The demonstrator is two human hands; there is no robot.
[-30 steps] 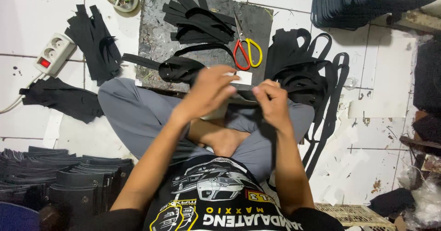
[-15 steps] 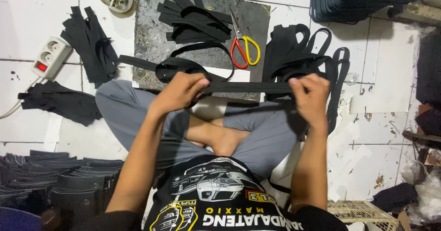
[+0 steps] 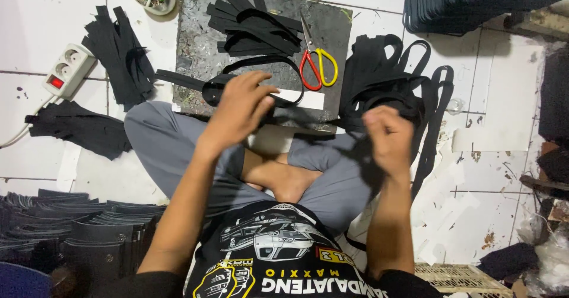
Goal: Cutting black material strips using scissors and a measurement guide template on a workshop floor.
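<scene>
The left hand (image 3: 240, 111) and the right hand (image 3: 388, 138), blurred, each closed on an end of a flat black strap (image 3: 308, 119), stretched above the dark cutting board (image 3: 195, 49); its middle was hard to make out

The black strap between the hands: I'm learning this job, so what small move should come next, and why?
Probably lay the black strap flat on the dark board. The left hand and the right hand hold it stretched just above the board, where cut strips and scissors already lie.

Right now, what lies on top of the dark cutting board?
On the dark cutting board lie black strips, red-and-yellow scissors and a white strip. The left hand covers part of its near edge.
</scene>
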